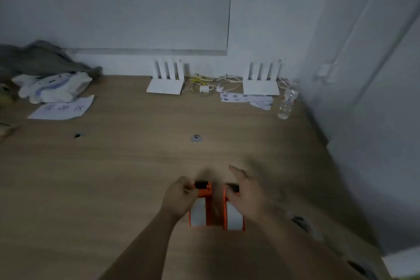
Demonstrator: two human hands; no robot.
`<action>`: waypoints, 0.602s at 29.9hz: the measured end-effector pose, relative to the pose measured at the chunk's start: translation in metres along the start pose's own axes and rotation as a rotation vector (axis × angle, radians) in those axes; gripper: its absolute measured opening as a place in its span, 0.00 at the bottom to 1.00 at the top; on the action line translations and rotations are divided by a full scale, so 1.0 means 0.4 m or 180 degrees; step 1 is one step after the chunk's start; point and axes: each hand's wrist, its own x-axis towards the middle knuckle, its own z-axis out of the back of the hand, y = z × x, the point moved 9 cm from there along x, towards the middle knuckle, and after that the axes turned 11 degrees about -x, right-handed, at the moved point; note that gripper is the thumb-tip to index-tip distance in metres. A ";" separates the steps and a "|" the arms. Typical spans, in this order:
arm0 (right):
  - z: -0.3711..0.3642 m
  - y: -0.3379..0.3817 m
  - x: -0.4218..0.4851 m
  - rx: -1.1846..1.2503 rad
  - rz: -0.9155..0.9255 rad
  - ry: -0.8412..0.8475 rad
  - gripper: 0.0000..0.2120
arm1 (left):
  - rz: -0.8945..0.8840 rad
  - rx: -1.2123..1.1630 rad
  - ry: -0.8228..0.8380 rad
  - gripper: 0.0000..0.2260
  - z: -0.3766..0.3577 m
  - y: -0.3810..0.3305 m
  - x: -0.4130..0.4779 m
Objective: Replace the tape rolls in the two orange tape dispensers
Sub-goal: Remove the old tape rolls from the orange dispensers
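Left hand [179, 198] curled, pinching the left dispenser [201, 204]; right hand [246, 195] spread, blurred, covering the right dispenser [234, 213]. Both sit side by side on the tabletop [113, 177], 2 rolls partly hidden.

Two orange tape dispensers, left [200, 204] and right [234, 209], side by side on desk, black-tipped, white rolls loaded.

**Legible markings: none confirmed**

I can read no text, brand or number in this view. The white paper sheet [61, 108] at the left of the wooden desk carries three printed pictograms, too blurred to identify. The white paper strips [245, 98] in front of the right-hand white router bear dark printed characters in rows, which I cannot resolve. I note no other markings.
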 end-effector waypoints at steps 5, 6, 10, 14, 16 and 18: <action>-0.126 0.002 0.008 0.0052 -0.0294 0.0228 0.28 | 0.0359 0.0119 0.0296 0.12 -0.036 0.149 0.017; -0.149 0.003 0.013 0.0033 -0.0342 0.0280 0.27 | 0.0427 0.0136 0.0279 0.11 -0.041 0.173 0.013; -0.227 0.007 0.032 -0.0003 -0.0423 0.0447 0.28 | 0.0611 -0.0029 0.0185 0.18 -0.048 0.258 0.014; -0.240 0.016 0.012 -0.0111 -0.0648 0.0435 0.27 | 0.0600 -0.0292 0.0294 0.20 -0.062 0.267 0.013; -0.245 0.018 0.010 -0.0080 -0.0690 0.0379 0.26 | 0.0617 -0.0535 0.0340 0.18 -0.069 0.261 0.011; -0.245 0.025 0.010 -0.0042 -0.0696 0.0355 0.24 | 0.0626 -0.0698 0.0413 0.09 -0.079 0.250 0.009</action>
